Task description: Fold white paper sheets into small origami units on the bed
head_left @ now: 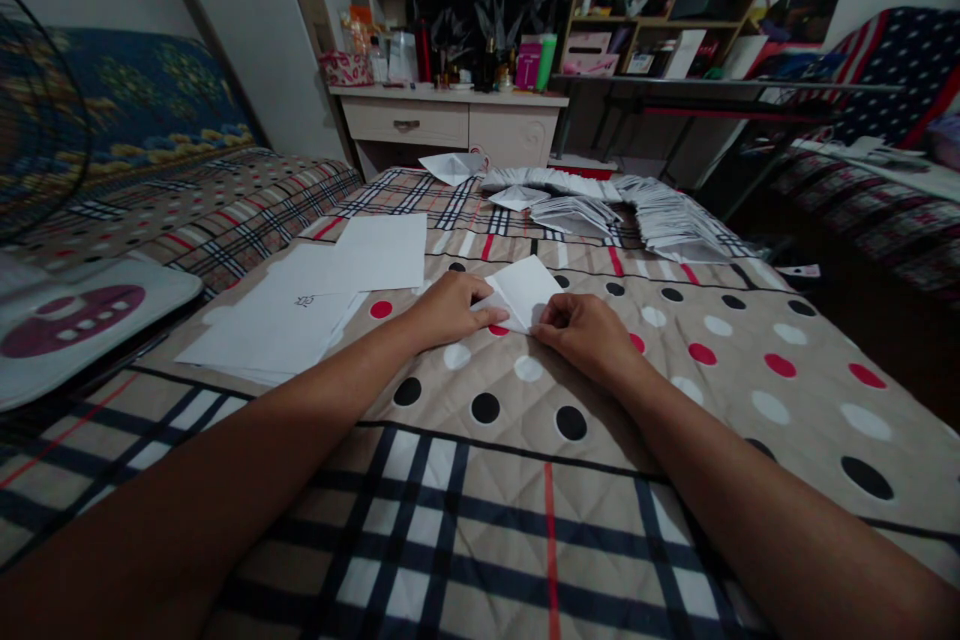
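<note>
A small white folded paper (526, 288) lies on the dotted and plaid quilt (480, 480) in front of me. My left hand (448, 308) rests on the quilt with its fingers curled, pinching the paper's left edge. My right hand (583, 332) is closed on the paper's lower right corner, pressing it down. Both forearms stretch across the quilt toward it.
Flat white sheets (300, 305) lie to the left. Several folded paper pieces are piled (600, 205) at the far side of the bed. A cushion (75, 315) sits at the left edge. A dresser (450, 120) and shelves (645, 10) stand behind.
</note>
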Tool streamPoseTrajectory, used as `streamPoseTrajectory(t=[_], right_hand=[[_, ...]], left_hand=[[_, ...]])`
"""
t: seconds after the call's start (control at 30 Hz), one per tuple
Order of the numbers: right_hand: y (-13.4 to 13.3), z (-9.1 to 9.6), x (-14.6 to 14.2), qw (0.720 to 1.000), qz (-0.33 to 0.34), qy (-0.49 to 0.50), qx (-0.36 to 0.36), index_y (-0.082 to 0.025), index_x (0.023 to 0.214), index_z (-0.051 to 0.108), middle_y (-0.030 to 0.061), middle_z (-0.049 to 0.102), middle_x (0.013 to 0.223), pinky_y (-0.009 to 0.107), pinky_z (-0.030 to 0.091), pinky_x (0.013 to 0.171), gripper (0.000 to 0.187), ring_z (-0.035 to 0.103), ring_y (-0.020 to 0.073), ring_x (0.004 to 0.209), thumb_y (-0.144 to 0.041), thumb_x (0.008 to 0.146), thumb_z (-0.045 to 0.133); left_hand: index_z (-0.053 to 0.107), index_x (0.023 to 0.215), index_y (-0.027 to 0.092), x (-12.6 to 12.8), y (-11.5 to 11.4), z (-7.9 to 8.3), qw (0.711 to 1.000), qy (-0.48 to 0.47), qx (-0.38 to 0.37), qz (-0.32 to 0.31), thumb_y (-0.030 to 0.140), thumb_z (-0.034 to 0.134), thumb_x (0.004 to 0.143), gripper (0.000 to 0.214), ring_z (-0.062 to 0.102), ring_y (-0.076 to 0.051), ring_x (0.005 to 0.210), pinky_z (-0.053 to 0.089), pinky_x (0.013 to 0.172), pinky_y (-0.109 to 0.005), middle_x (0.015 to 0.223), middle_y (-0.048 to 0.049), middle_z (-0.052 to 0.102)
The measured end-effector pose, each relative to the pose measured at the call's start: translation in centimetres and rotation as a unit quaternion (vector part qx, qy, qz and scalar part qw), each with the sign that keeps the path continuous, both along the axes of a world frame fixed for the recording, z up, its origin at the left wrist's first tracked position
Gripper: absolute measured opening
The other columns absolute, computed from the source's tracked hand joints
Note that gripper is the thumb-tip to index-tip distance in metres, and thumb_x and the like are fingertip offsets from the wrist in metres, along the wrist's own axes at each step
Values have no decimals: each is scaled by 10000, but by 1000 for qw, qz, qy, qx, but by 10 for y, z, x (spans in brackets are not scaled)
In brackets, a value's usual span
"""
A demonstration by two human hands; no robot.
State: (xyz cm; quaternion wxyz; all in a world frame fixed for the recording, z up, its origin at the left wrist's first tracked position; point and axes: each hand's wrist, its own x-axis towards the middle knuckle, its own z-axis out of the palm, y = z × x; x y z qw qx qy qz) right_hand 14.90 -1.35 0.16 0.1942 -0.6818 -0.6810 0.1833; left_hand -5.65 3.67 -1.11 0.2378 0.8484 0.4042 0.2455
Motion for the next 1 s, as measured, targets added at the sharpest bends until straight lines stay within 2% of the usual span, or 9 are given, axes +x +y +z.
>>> streamPoseTrajectory(t=[0.13,0.33,0.5,0.73,1.0], right_hand=[[-1,0,0,1000,0,2,5,-210,671,638,-2,641,652,260,315,547,72,536,143,613,-256,718,666],[0,-2,0,1000,0,-1,9,-211,681,648,-5,650,654,262,313,545,57,541,144,611,-253,715,666],[0,-2,0,1000,2,-2,14,-208,684,656,2,658,665,262,312,542,56,549,145,615,-251,719,661],[0,-3,1,1000,6,-3,22,-204,691,669,5,667,672,255,317,544,51,552,142,613,-247,719,664],[0,-1,0,1000,5,-17,16,-206,701,673,4,668,681,258,321,551,58,554,142,616,-258,727,666]], left_hand=[[616,587,142,0,2,0,999,10,16,39,314,671,792,273,452,-99,543,270,532,-256,553,33,523],[669,649,133,3,0,2,995,-18,-35,95,254,731,730,159,489,-97,542,338,556,-244,577,21,584],[664,624,140,3,2,0,996,-20,-22,88,251,704,759,179,487,-94,539,335,548,-241,579,15,595],[695,664,150,2,5,-9,994,-41,10,97,268,752,738,150,507,-99,566,363,561,-243,647,10,650],[736,742,176,5,-2,-4,989,21,56,133,311,758,750,138,569,-142,670,364,602,-269,758,-21,698]])
